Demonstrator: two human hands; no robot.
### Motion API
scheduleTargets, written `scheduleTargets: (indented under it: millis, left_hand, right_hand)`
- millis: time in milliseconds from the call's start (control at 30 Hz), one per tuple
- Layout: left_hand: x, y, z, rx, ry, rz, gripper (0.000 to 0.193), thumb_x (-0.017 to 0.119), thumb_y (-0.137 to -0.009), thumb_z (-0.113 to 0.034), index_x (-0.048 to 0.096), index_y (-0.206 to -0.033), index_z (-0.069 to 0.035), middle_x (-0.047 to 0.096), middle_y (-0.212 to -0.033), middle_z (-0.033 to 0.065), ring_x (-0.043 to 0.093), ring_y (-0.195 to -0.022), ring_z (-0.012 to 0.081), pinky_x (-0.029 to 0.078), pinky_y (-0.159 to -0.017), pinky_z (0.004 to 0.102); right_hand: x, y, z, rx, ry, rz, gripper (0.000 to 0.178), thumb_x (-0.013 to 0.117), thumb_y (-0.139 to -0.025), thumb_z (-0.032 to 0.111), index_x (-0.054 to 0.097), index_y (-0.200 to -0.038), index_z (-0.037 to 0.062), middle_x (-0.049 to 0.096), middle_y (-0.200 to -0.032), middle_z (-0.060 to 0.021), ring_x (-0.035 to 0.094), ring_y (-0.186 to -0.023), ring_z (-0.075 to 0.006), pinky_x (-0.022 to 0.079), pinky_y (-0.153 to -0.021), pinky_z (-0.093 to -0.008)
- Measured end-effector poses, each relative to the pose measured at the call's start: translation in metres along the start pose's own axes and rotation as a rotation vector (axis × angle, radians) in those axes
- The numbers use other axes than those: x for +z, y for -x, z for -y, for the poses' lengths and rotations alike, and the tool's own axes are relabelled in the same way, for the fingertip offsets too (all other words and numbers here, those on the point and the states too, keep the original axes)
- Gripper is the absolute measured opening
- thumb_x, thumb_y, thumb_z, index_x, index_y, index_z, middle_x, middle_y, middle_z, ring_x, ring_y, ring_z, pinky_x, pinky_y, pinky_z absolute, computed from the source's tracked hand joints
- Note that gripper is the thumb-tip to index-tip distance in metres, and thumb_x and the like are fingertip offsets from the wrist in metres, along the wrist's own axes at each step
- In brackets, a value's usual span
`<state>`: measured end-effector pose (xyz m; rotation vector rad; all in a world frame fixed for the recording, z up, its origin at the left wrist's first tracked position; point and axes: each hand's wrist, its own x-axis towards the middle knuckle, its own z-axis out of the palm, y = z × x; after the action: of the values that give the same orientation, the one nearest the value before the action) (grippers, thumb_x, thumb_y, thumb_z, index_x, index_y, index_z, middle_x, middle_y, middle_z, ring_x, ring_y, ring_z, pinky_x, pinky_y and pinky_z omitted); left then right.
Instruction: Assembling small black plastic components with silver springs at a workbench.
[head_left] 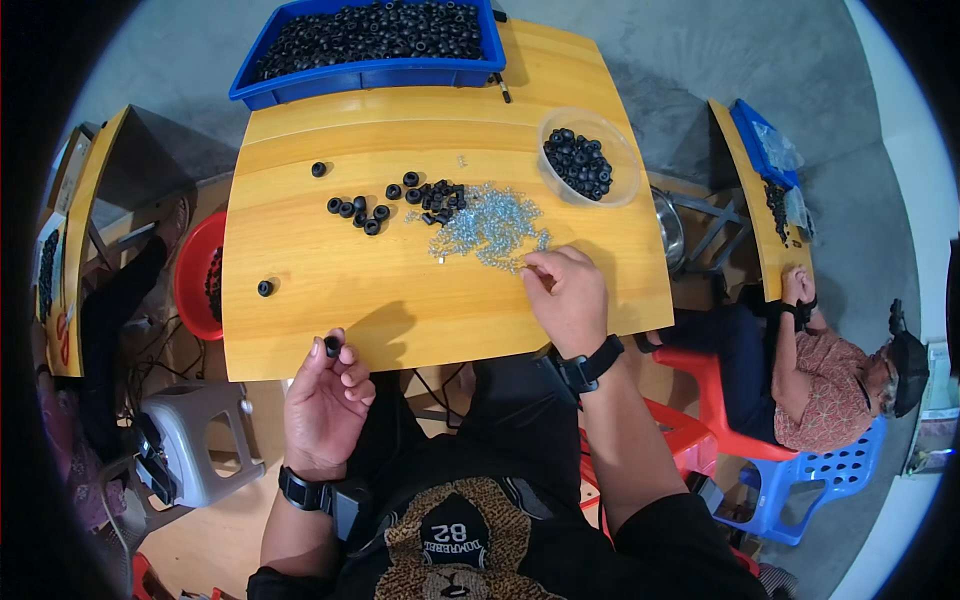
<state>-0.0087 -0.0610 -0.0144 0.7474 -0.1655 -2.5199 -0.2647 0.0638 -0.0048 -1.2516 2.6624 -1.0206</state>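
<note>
Glinting clear pieces; black part

Left hand pinches a black piece; clear bits lie heaped.

Head view, one, fisheye, head-worn: we look steeply down and forward; tabletop near and central, our shirt at lower edge, left tabletop and right tabletop farther off, toward the rim.

Clear pieces too small to tell, tray cropped, basin partly hidden
</note>
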Motion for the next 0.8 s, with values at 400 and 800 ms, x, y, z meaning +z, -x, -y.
scheduleTargets:
  millis: [400, 800]
  left_hand:
    - [-0.0046, 0.0022, -0.0013, -0.003, 0.013, 0.026, 0.025, 0.051, -0.096, -0.028, 0.057, -0.108, -0.007, 0.057, -0.084, 0.0011, 0.045, -0.067, 0.0087, 0.038, -0.058, 0.0207]
    - [-0.0037, 0.0059, 0.0022, -0.006, 0.023, 0.067, 0.025, 0.052, -0.095, -0.026, 0.056, -0.109, -0.005, 0.055, -0.086, 0.0033, 0.045, -0.07, 0.0091, 0.04, -0.06, 0.0211]
  right_hand:
    - [0.0025, -0.0016, -0.0015, 0.016, 0.026, -0.004, 0.004, 0.068, -0.072, 0.008, 0.067, -0.075, 0.0055, 0.061, -0.072, -0.0096, 0.06, -0.07, -0.0279, 0.049, -0.062, -0.0369]
    - [0.0044, -0.0029, -0.0029, 0.046, -0.028, 0.01, 0.005, 0.067, -0.073, 0.01, 0.065, -0.073, 0.0053, 0.061, -0.072, -0.0101, 0.06, -0.068, -0.0274, 0.047, -0.06, -0.0376]
